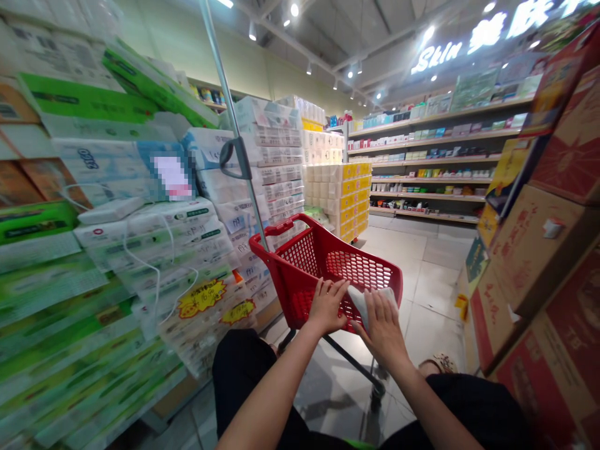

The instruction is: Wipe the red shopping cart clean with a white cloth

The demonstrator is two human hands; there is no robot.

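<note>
A red plastic shopping cart (293, 281) with perforated walls stands right in front of me. My left hand (327, 306) lies against the near rim of its basket, fingers spread and stretched out, with nothing seen in them. Beside it, my right hand (383, 328) presses a white cloth or tissue (359, 303) against the cart's near right edge. Part of the cloth shows on both sides of the fingers; the rest is hidden under the hand. A metal pole (218, 56) with a grey plastic clamp rises at the cart's left corner.
Stacked tissue packs (262, 137) line the left, with a blurred-out screen (172, 175), a white cable and yellow price signs (201, 300). Cardboard boxes (525, 250) crowd the right. Shelves of small goods (426, 156) stand behind. Tiled floor (422, 250) runs between.
</note>
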